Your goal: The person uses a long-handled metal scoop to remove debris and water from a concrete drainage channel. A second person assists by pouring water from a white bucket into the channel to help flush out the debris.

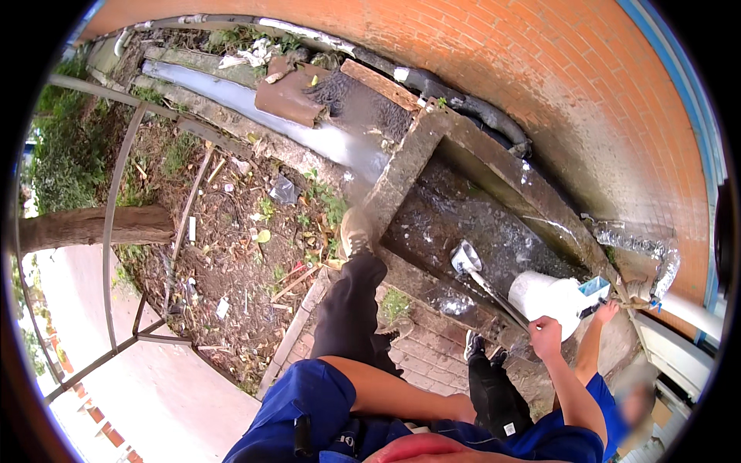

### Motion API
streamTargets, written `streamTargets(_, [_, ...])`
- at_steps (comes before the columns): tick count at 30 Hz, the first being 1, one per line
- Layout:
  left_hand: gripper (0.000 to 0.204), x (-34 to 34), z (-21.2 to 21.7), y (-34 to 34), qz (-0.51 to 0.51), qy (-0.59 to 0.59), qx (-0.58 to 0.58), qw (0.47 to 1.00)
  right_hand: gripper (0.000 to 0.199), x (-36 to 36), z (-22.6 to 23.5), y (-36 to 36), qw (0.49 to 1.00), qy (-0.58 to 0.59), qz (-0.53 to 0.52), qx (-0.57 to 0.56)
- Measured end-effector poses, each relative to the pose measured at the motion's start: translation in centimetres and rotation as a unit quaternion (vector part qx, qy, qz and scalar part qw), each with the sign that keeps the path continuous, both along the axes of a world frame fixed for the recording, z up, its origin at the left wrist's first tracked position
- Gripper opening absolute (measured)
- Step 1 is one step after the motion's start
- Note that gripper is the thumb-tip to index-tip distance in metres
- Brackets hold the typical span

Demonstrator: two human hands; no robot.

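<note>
My right hand is closed around the long handle of a metal dipper. The dipper's pale bowl lies low inside a concrete basin with a dark, wet floor. My left hand is near my body at the lower middle, its fingers hidden from view. Beside my right hand, a white bucket stands at the basin's right end. Another person's hand is just beyond the bucket, next to a small light-blue container.
A beige shoe rests by the basin's left corner. Whitish liquid fills a narrow channel running off to the upper left. Black pipe follows the brick wall. Littered soil and a metal railing are at left.
</note>
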State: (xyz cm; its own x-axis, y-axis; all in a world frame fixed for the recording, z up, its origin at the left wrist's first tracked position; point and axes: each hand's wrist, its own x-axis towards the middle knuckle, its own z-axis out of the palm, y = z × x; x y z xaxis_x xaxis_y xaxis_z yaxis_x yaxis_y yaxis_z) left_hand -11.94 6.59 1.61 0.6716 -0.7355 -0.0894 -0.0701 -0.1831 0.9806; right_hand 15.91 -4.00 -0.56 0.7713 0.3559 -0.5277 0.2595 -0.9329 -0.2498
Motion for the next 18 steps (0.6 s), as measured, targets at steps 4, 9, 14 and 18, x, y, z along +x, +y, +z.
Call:
streamTargets(4, [0.033,0.4,-0.8,1.4,0.054,-0.004,-0.010,0.999,0.018,0.9,-1.1,1.6,1.000,0.003,0.013,0.012])
streamTargets(9, [0.030,1.1,-0.3,4.1,0.099,-0.022,-0.002,0.995,0.021,1.2,0.0,5.2,0.998,-0.008,0.055,0.013])
streamTargets(14, [0.021,1.5,0.0,4.0,0.036,-0.124,0.029,0.991,0.025,0.9,0.4,7.3,0.996,-0.025,0.086,0.030])
streamTargets(18, [0.019,0.0,-0.3,3.3,0.039,-0.117,0.020,0.992,0.027,-0.7,3.1,10.9,0.997,-0.003,0.068,-0.031])
